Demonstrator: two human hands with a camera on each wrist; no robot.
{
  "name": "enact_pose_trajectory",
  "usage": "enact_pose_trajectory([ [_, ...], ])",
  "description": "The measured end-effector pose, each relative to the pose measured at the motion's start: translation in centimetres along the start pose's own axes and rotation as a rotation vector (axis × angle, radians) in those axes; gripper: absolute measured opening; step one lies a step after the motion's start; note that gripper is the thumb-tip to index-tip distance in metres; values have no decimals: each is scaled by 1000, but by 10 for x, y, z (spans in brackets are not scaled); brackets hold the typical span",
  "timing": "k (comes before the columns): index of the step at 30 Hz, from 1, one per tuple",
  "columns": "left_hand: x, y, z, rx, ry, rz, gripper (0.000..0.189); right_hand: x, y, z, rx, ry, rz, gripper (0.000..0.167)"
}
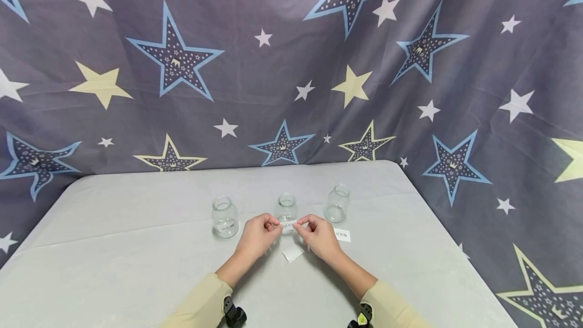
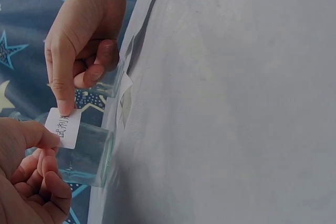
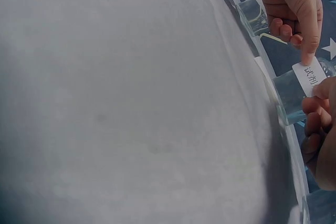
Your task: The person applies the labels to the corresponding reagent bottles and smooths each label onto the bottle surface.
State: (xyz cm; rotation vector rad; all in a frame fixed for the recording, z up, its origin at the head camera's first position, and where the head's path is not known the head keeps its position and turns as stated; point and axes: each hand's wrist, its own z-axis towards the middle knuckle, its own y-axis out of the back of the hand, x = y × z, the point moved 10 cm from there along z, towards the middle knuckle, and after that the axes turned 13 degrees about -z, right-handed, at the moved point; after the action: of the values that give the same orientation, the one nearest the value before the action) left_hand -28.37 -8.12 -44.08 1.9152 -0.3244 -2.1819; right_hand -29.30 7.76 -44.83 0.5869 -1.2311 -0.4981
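A small white label (image 1: 288, 225) with dark handwritten characters is stretched between my two hands, in front of the middle glass jar (image 1: 286, 206). My left hand (image 1: 256, 237) pinches one end between thumb and finger, and my right hand (image 1: 320, 238) pinches the other. In the left wrist view the label (image 2: 72, 129) lies across the side of the jar (image 2: 92, 153); I cannot tell whether it touches the glass. The jar stands upright and lidless, its lower part partly hidden by the label and fingers.
To the left stands another glass jar (image 1: 224, 211) bearing a white label low on its side. A third jar (image 1: 337, 201) is at the right. A written label (image 1: 343, 235) lies beside my right hand, and a blank white piece of paper (image 1: 292, 252) lies between my wrists.
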Motion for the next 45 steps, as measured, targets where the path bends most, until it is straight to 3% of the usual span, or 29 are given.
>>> enact_pose_trajectory([
  [26, -3, 6, 0, -32, -15, 53, 7, -5, 5, 2, -58, -45, -18, 15],
  [29, -2, 8, 1, -42, -17, 63, 11, -5, 7, 3, -67, -36, 13, 17],
  [37, 0, 10, 2, -52, -10, 39, 32, 2, 5, 7, -66, 31, 123, 41],
  [45, 9, 2, 2, 23, 61, -85, 53, 3, -6, 8, -11, 22, 151, 52],
])
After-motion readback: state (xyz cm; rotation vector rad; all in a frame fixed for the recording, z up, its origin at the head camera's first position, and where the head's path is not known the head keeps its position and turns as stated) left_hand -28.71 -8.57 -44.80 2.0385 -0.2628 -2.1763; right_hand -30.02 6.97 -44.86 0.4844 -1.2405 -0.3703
